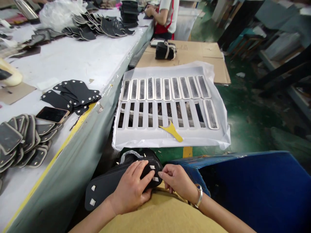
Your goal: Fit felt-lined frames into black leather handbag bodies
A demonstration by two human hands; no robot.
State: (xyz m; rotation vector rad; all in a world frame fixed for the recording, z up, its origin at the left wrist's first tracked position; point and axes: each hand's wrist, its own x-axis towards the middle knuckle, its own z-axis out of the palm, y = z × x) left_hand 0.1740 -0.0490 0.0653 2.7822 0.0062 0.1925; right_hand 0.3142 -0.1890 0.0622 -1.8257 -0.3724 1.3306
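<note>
A long black panel [107,184] with rounded ends and small white tabs lies across my lap, on top of other black pieces. My left hand [133,184] presses on it, fingers over its top and thumb at the near edge. Close to the tabs at the panel's right end, my right hand [178,181] is closed in a pinch. Whatever it may hold is too small or hidden to make out. Just beyond the panel, a loop of clear plastic [131,155] and a few metal prongs stick up.
A white sheet with cut-out slots [145,137] carries dark strips and a yellow cutter-shaped piece [172,131]. At left, the worktable [80,61] holds black panels [75,94], a phone [52,114] and grey padded pieces [24,139]. A blue bin [243,187] stands right. Another person [166,19] works beyond.
</note>
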